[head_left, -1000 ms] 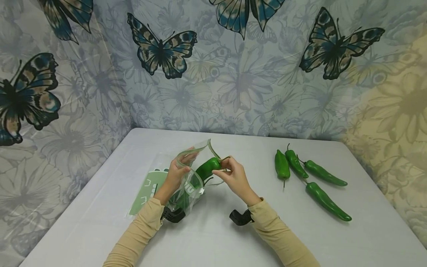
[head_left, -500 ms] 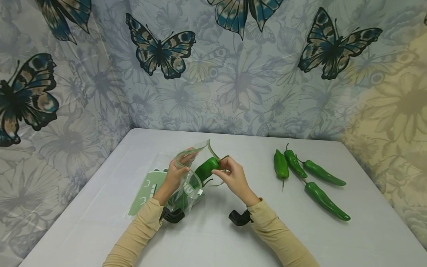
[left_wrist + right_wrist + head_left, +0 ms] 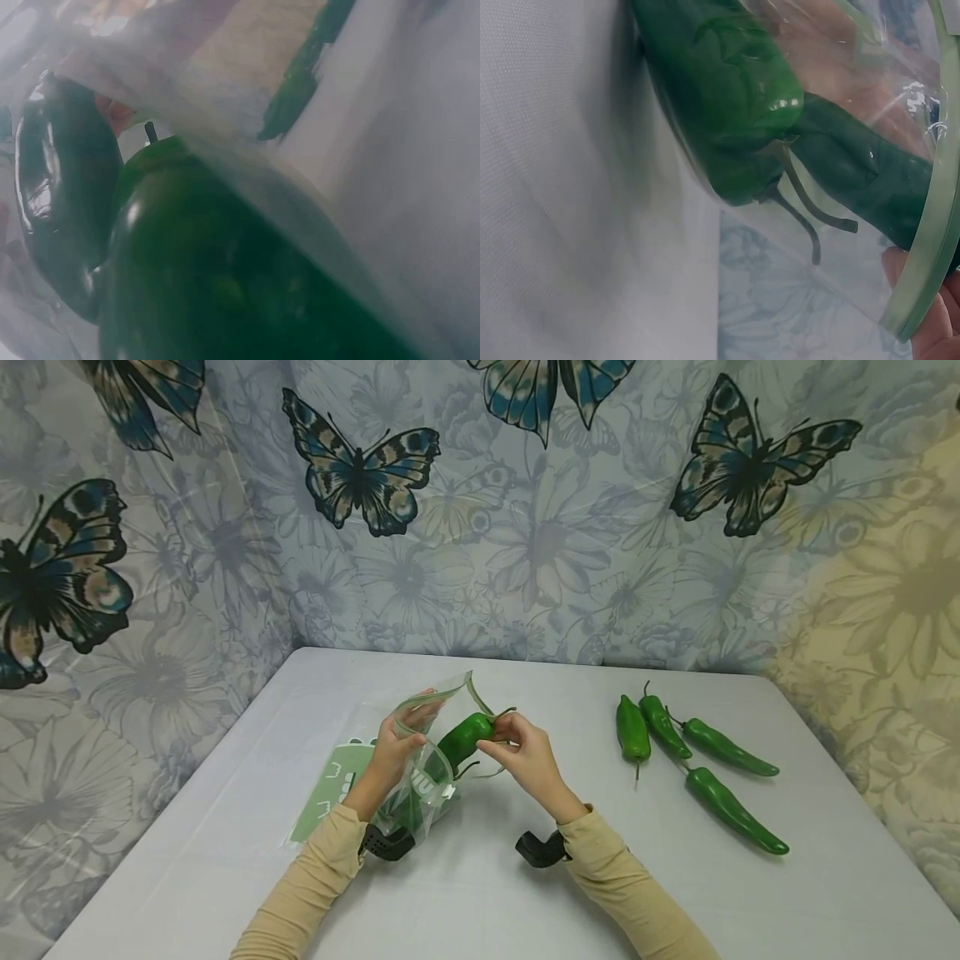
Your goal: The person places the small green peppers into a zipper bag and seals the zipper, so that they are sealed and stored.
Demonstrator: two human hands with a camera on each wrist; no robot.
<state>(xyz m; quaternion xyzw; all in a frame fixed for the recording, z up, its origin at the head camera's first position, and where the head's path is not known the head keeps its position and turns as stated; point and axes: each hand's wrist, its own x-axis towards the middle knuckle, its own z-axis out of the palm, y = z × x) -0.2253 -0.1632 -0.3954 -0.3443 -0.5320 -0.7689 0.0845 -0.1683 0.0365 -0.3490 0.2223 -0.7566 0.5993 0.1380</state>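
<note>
My left hand (image 3: 392, 756) holds the clear zip bag (image 3: 433, 810) by its open mouth, thumb on the near side and fingers at the far side. A long green pepper (image 3: 461, 739) slants into that mouth, its lower part inside. My right hand (image 3: 529, 758) pinches this pepper at its stem end, with the fingertips right by the bag's green zip strip (image 3: 932, 225). Deeper in the bag lie more green peppers (image 3: 727, 97), their two stems showing through the plastic in the right wrist view. Through hazy plastic, the left wrist view shows a large green pepper (image 3: 202, 262) close up.
Several loose green peppers (image 3: 735, 812) lie on the right side of the white table (image 3: 480, 902). Under the left forearm, a flat clear bag with a green print (image 3: 333, 785) rests on the table. Butterfly-patterned cloth (image 3: 525, 568) hangs behind the table's far edge.
</note>
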